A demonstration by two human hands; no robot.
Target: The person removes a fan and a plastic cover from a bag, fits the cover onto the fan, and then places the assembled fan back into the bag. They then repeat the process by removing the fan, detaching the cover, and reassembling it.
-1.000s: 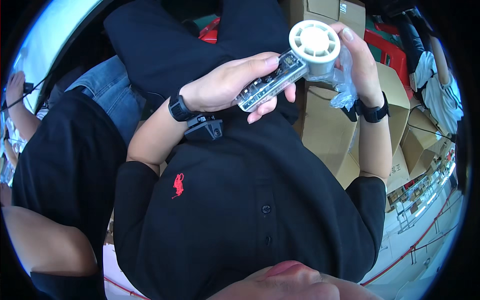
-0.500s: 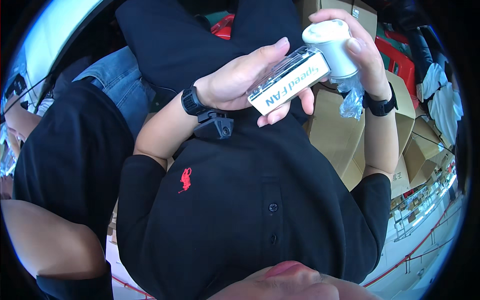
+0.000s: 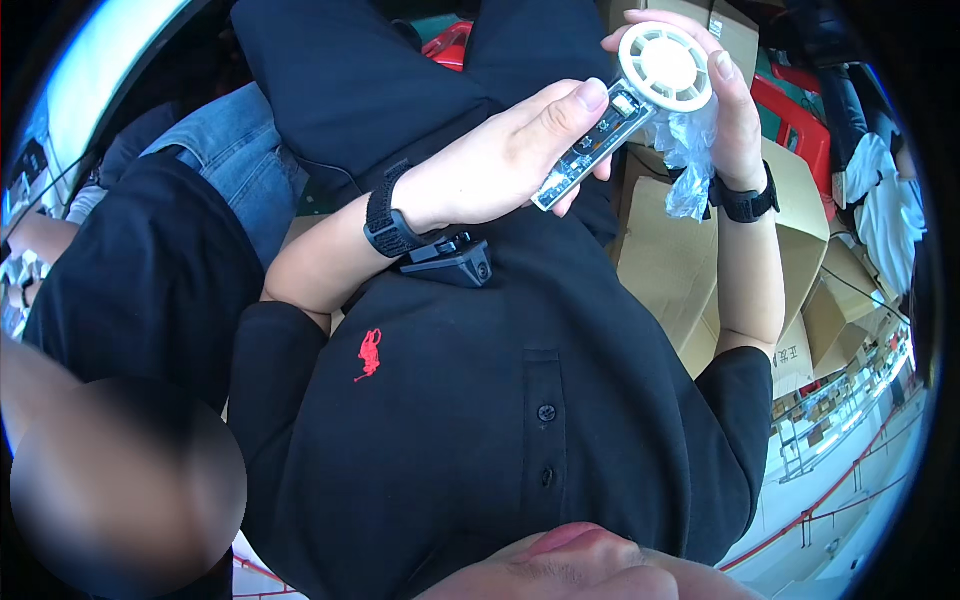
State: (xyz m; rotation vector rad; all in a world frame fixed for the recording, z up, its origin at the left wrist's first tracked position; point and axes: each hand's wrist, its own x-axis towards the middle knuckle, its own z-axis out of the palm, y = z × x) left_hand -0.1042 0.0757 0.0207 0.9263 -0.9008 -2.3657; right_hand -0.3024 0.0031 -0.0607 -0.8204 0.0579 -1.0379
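Note:
A small handheld fan (image 3: 672, 66) with a round white spoked grille is up in front of my chest. Its see-through handle (image 3: 597, 143) shows a dark circuit board inside. My left hand (image 3: 510, 150) is closed around that handle, with the thumb lying along its upper side. Around the fan's round head curl the fingers of my right hand (image 3: 738, 110), the thumb beside the rim. Crumpled clear plastic wrap (image 3: 690, 165) hangs below the head, next to my right palm.
Open cardboard boxes (image 3: 665, 250) stand beyond my right arm, near a red plastic stool (image 3: 800, 130). Another person in dark clothes and jeans (image 3: 225, 140) sits close at my left. A black camera (image 3: 455, 262) is strapped to my left wrist.
The fan has turned in my hands: its spoked grille and circuit board now face up, where the handle's pale printed side showed before. Both hands keep hold of it.

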